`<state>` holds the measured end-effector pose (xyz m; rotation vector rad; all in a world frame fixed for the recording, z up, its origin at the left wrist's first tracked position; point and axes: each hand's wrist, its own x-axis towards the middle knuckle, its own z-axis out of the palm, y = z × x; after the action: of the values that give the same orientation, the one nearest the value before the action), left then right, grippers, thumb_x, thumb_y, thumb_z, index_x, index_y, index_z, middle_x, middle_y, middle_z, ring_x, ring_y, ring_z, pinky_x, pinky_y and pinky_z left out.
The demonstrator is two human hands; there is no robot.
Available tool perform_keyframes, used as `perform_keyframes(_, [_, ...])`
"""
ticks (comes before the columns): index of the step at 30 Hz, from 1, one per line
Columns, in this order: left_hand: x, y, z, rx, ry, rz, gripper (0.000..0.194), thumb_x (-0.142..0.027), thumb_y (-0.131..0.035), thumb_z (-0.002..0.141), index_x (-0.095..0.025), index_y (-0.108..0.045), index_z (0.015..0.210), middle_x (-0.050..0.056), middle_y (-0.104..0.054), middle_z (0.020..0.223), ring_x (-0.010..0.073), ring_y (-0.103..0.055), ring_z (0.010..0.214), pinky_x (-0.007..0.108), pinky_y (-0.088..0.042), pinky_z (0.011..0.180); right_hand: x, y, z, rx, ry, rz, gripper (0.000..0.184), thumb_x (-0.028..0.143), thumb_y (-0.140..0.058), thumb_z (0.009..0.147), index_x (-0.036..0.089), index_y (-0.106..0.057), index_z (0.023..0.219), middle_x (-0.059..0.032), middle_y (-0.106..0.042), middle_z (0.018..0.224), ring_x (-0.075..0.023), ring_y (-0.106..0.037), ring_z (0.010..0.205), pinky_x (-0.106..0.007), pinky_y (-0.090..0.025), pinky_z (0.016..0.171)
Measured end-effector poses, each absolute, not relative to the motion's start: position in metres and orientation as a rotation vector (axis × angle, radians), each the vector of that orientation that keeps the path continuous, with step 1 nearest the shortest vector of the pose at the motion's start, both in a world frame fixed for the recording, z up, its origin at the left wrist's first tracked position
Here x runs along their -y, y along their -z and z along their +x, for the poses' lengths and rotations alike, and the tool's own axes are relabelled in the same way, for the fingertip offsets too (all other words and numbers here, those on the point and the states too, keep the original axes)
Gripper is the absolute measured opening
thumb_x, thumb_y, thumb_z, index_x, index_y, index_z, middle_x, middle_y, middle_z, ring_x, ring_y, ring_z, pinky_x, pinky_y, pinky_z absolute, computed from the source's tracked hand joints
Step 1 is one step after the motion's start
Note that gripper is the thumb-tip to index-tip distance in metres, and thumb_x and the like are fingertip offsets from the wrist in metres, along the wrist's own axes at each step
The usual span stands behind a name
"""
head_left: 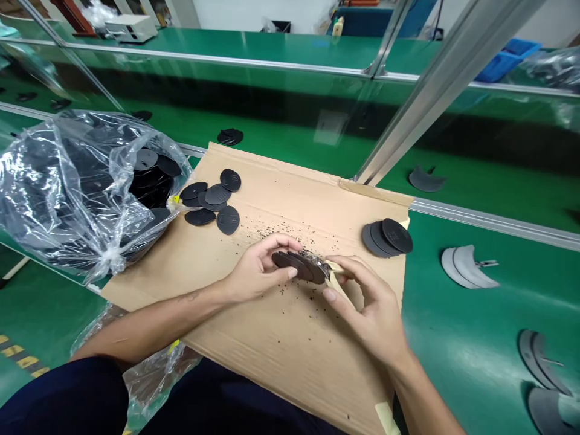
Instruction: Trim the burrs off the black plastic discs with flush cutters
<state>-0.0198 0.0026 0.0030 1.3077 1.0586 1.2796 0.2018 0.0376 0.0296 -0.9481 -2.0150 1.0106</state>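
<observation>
My left hand grips a fanned row of several dark oval plastic discs, thumb on the near face and fingers behind. In my right hand is a pair of cutting pliers with pale yellow handles, held by thumb and fingers. The metal jaws touch or nearly touch the right end of the row; whether they are closed cannot be made out. Both hands are above a cardboard sheet strewn with tiny black bits.
A loose group of black discs lies left, beside a clear plastic bag full of them. Overlapping discs sit at the cardboard's right edge. Grey curved parts rest on the green surface. A metal post slants behind.
</observation>
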Motion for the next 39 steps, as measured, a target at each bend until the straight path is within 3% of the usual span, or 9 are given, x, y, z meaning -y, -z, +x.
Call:
perform_keyframes(4, [0.0,-0.001,-0.019,-1.105,-1.235,1.683,0.036,-0.003,-0.06,0.085,-0.021,-0.067,0.116,0.008,-0.066,0.113,0.0182,-0.065,0.107,0.033,-0.056,0.092,-0.034,-0.027,0.199,2.049,-1.115,-0.78,0.037,0.029,-0.069,0.089,0.025,-0.062,0.125,-0.0076,-0.069,0.111,-0.02,-0.064,0.094,-0.035,-0.056,0.077])
perform_keyframes(9, [-0.003,0.002,-0.022,-1.066,-1.3,1.908,0.044,0.004,-0.053,0.084,-0.022,-0.068,0.115,0.006,-0.068,0.11,0.0167,-0.065,0.103,0.033,-0.056,0.089,-0.035,-0.03,0.201,2.061,-1.117,-0.706,0.039,0.029,-0.069,0.088,0.025,-0.062,0.127,-0.0086,-0.07,0.113,-0.0214,-0.066,0.098,-0.035,-0.058,0.073])
perform_keyframes(16, [-0.001,-0.004,-0.022,-0.995,-1.323,1.663,0.028,-0.002,-0.058,0.085,-0.018,-0.064,0.108,0.007,-0.068,0.103,0.0171,-0.064,0.1,0.03,-0.054,0.087,-0.047,-0.031,0.211,2.184,-0.634,-0.792,0.038,0.024,-0.072,0.086,0.023,-0.063,0.122,-0.0093,-0.069,0.11,-0.0238,-0.066,0.098,-0.041,-0.056,0.083])
perform_keyframes(39, [0.003,-0.004,-0.023,-0.919,-1.297,1.632,0.021,-0.015,-0.063,0.09,-0.019,-0.064,0.11,0.008,-0.065,0.105,0.0185,-0.062,0.101,0.031,-0.052,0.086,-0.047,-0.032,0.218,2.338,-0.353,-0.697,0.032,0.025,-0.07,0.09,0.022,-0.065,0.121,-0.0065,-0.073,0.096,-0.0196,-0.068,0.082,-0.033,-0.054,0.07])
